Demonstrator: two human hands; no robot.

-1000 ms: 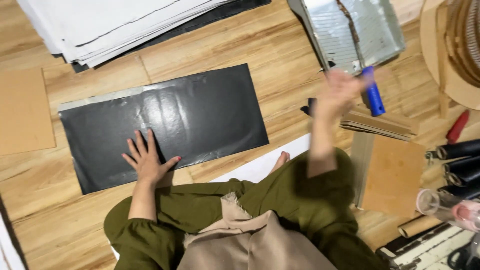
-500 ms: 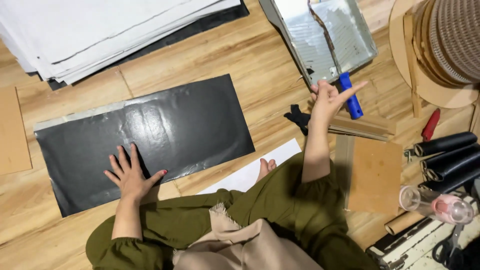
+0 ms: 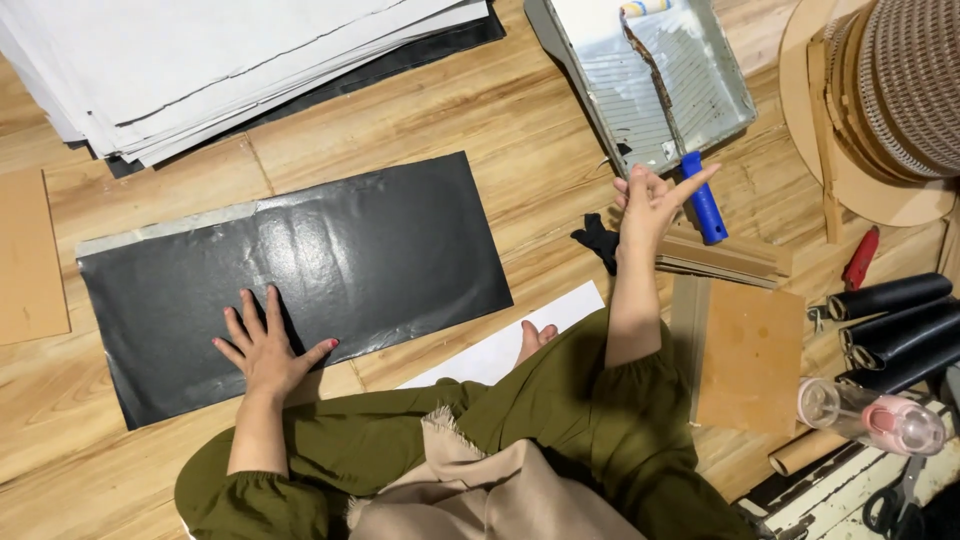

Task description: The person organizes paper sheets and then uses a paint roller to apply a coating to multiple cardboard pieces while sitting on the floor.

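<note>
— Where do we have our hands around the glossy black rectangular sheet (image 3: 300, 270)?

— It lies flat on the wooden plank floor (image 3: 420, 110). Our left hand (image 3: 268, 350) is spread, palm down, on its near edge. Our right hand (image 3: 652, 200) hovers open to the right of the sheet, forefinger stretched out, gripping nothing.

— What is that forefinger near?

— The blue handle of the paint roller (image 3: 703, 195), whose frame lies in the grey metal paint tray (image 3: 735, 85), up and right of the sheet.

— And beyond the sheet?

— A stack of white paper sheets (image 3: 230, 60) just past its far edge; brown cardboard pieces (image 3: 750, 350) well to its right.
</note>
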